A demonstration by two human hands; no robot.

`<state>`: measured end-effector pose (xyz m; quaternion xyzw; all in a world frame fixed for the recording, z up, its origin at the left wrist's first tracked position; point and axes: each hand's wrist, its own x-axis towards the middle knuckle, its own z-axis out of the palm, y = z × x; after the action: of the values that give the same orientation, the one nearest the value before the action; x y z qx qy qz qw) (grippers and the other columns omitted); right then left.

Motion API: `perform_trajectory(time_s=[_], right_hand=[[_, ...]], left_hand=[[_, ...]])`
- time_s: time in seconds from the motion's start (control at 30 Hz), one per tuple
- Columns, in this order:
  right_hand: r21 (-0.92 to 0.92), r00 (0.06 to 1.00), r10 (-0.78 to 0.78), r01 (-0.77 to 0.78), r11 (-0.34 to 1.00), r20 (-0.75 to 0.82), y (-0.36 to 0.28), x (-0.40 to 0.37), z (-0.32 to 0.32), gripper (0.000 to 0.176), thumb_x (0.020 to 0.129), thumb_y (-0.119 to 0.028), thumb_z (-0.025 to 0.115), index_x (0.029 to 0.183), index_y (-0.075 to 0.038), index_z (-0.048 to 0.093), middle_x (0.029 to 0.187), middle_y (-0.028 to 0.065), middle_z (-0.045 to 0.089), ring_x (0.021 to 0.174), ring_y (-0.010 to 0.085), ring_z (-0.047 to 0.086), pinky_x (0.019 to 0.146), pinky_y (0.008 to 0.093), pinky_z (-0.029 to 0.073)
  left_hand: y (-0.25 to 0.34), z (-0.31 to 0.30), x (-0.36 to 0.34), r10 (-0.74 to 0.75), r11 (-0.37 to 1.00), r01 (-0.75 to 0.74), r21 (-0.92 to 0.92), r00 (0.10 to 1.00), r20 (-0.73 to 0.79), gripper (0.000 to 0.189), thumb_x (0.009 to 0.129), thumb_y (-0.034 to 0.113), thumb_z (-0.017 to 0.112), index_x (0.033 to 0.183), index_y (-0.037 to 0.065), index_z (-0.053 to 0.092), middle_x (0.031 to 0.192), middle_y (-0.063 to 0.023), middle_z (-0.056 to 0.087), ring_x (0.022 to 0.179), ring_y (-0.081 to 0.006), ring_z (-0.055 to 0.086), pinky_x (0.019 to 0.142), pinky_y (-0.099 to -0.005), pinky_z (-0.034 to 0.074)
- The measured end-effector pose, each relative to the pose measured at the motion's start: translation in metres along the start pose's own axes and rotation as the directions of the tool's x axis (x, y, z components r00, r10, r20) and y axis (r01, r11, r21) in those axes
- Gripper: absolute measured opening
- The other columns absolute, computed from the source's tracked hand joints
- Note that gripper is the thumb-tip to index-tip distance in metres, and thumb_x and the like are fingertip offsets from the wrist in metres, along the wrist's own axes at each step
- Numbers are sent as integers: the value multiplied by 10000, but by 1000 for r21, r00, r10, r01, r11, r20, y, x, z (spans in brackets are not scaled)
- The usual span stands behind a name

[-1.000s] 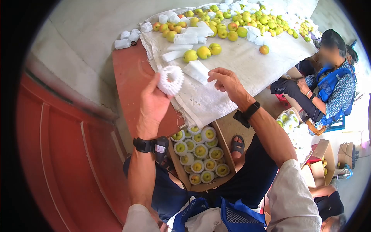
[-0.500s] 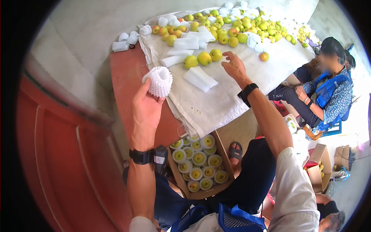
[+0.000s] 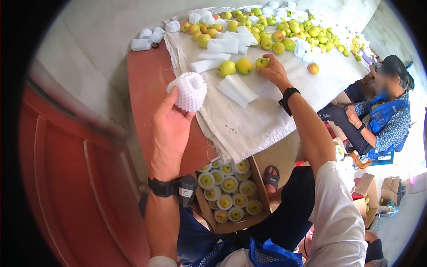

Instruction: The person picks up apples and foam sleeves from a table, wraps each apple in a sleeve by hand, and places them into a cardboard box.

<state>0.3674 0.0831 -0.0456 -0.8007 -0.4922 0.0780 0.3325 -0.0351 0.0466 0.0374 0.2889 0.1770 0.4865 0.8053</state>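
The right hand had just closed in on the third apple of a short row; half a second earlier it had been beside that apple, fingers parted and not touching it. The apple now stood slightly apart from its neighbour, the middle apple, so the hand seemed to have it, and a sleeve and an apple were in hand at once. Whether the apple had left the cloth over the surface could not be told.

The right hand was curled, its fingers and thumb pinching the apple from the near right side, only partly open. The left hand kept its grip on a foam sleeve, thumb on one side and fingers beneath, the sleeve's hollow end facing up. It was well apart from the apple, above the surface's red edge.
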Motion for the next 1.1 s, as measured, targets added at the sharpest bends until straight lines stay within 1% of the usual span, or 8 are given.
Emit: perform_trajectory(time_s=[0.1, 0.27, 0.33, 0.37, 0.4, 0.9, 1.0, 1.1], right_hand=[[249, 999, 22, -32, 968, 39, 30, -16, -4, 722, 781, -309, 797, 1421, -81, 554, 1243, 174, 672, 1131, 277, 653, 977, 375, 512], [323, 988, 65, -108, 940, 140, -11, -88, -35, 693, 797, -306, 812, 1373, 0, 576, 1227, 167, 675, 1086, 228, 644, 953, 331, 505], [374, 956, -66, -48, 926, 286, -25, -111, -38, 675, 796, -274, 815, 1365, -1, 577, 1218, 163, 673, 1093, 228, 630, 962, 333, 496], [377, 925, -157, 17, 926, 346, -33, -127, -37, 626, 829, -259, 774, 1382, -52, 567, 1196, 73, 653, 1014, 167, 595, 880, 284, 484], [451, 895, -200, -1, 892, 399, -42, -141, -32, 654, 796, -257, 804, 1355, -9, 573, 1210, 150, 669, 1136, 246, 609, 1011, 347, 466], [335, 851, -311, 172, 926, 424, -93, -201, -29, 575, 793, -190, 692, 1340, -49, 582, 1268, 167, 624, 1209, 287, 584, 1042, 373, 458], [376, 797, -330, 141, 916, 506, -98, -207, -26, 599, 793, -166, 681, 1372, -75, 562, 1307, 168, 597, 1240, 295, 571, 1059, 378, 456], [355, 752, -430, 275, 893, 500, -95, -207, -19, 650, 791, -136, 675, 1422, -111, 521, 1338, 175, 573, 1258, 322, 562, 1079, 390, 451]], left_hand=[[0, 2, 1, 21, 1000, -21, -22, 1000, 11, 426, 1009, 189, 601, 1380, -10, 537, 1374, -100, 600, 1250, -218, 567, 999, -349, 470], [2, -4, 2, 23, 1000, -23, -15, 1000, 8, 396, 998, 178, 614, 1358, 18, 565, 1314, -81, 628, 1192, -196, 583, 922, -328, 472], [2, -2, 2, 22, 1000, -22, 7, 999, -44, 387, 985, 175, 637, 1340, 29, 579, 1269, -64, 640, 1120, -173, 588, 845, -306, 453], [2, -2, 2, 22, 1000, -22, 5, 999, -47, 387, 985, 175, 637, 1340, 29, 579, 1269, -64, 640, 1120, -173, 588, 845, -306, 453], [1, -3, 3, 18, 1000, -18, 10, 999, -50, 381, 977, 180, 651, 1325, 35, 588, 1248, -57, 642, 1091, -164, 584, 822, -300, 440], [-6, -7, 5, -24, 972, 36, 231, 998, -51, 271, 966, 205, 683, 1189, 56, 649, 1103, -15, 664, 941, -115, 580, 731, -263, 428], [-8, -9, 5, -33, 960, 44, 276, 999, -42, 265, 971, 218, 682, 1182, 60, 652, 1075, -4, 665, 911, -102, 573, 715, -254, 423], [-10, -11, 6, -56, 939, 62, 338, 998, -26, 258, 976, 228, 682, 1177, 69, 657, 1042, 8, 669, 872, -88, 569, 697, -244, 419]])
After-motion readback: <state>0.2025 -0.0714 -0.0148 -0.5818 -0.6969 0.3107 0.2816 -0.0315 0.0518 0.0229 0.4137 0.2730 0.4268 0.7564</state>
